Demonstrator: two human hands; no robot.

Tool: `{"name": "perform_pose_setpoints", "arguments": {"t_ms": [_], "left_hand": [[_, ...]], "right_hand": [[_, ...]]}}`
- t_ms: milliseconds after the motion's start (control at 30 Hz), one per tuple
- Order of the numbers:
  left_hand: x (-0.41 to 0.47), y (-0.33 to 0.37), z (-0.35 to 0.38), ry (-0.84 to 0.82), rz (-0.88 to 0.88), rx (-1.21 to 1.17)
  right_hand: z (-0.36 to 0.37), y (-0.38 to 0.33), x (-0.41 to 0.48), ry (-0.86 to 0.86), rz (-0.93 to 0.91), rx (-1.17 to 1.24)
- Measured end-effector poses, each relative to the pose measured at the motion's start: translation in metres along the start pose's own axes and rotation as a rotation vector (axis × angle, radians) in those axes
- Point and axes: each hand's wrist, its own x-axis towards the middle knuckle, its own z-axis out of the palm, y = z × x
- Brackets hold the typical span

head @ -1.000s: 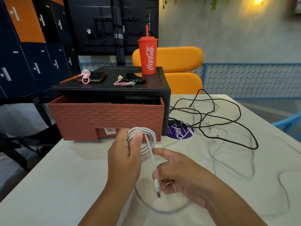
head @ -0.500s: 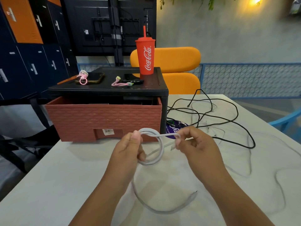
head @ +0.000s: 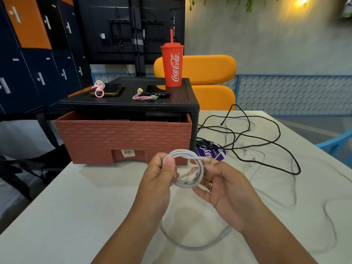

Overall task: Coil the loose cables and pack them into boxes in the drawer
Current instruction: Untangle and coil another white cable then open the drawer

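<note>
**While One Coil Takes Shape, a Tangle Waits**

Because loops spring apart unless pinned, the left hand (head: 160,176) pinches the white cable (head: 181,151), thumb pressed over the top of the bundle and the other fingers curled behind it. The right hand (head: 224,187), fingers bent round the coil's far side, holds a strand against the ring, probably guiding a turn into place; which strand it grips I cannot tell.

Both hands hold the coil in the air just in front of the drawer (head: 123,138), a brick-patterned red one pulled out from under a black stand (head: 129,106), likely so the finished bundle has a short trip. Any boxes inside are hidden in shadow. A loose tail (head: 190,247) of the same cable curves across the table (head: 76,206) below the wrists, so the winding looks unfinished.

To the right, a black cable (head: 266,141) and thin white cables (head: 293,197) sprawl uncoiled over the pale tabletop. A red cup (head: 172,67) with a straw stands on the black stand. Behind it are an orange chair (head: 205,69), dark lockers (head: 28,77) and a grey wall.
</note>
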Motion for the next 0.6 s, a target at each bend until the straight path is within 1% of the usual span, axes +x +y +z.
{"name": "perform_pose_setpoints", "arguments": {"t_ms": [67,133,233,333,400,600], "left_hand": [[-0.001,-0.001,0.002,-0.014,-0.012,-0.025],[-0.002,-0.001,0.005,-0.014,-0.041,-0.087],[-0.004,0.001,0.008,-0.015,-0.074,-0.22],[-0.004,0.005,0.009,-0.01,-0.072,-0.266],[-0.003,0.007,0.007,0.006,-0.064,-0.276],[-0.003,0.005,0.007,0.026,-0.045,-0.223]], "right_hand": [[0.003,0.003,-0.001,-0.021,-0.065,-0.185],[0.007,0.009,0.001,0.017,-0.125,-0.329],[0.01,0.018,0.003,0.066,-0.116,-0.387],[0.01,0.023,0.005,0.115,-0.062,-0.44],[0.009,0.022,0.004,0.147,-0.039,-0.425],[0.015,0.015,0.0,0.148,0.027,-0.184]]}}
